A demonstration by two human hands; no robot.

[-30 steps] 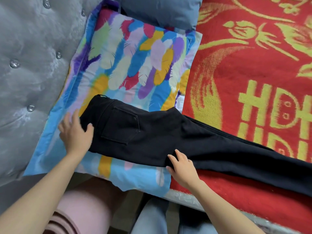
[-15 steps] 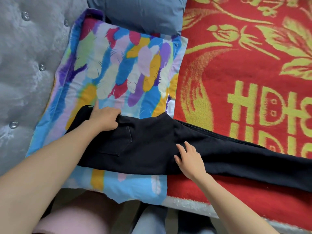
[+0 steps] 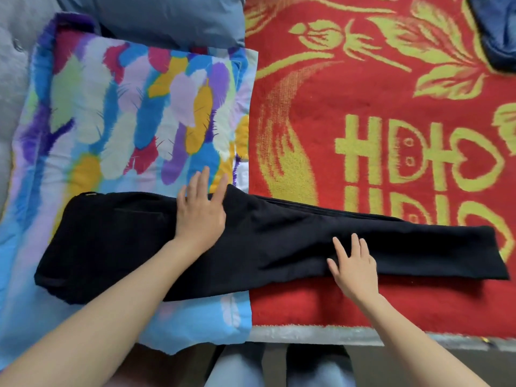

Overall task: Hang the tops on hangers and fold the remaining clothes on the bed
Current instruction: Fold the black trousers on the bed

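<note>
Across the near bed edge, left hand [image 3: 199,212] and right hand [image 3: 354,265], fingers spread flat, smooth black trousers [image 3: 279,238]; folding the legs over likely comes next.

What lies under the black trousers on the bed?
The black trousers rest waist-end on the multicoloured feather-print pillow and leg-end on the red and yellow patterned blanket. Anything directly beneath the fabric is hidden.

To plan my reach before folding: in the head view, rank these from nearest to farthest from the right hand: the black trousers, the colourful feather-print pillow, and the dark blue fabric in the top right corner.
1. Black trousers: directly under the right hand, which rests flat on them.
2. Colourful feather-print pillow: off to the left.
3. Dark blue fabric: far top right corner.
</note>
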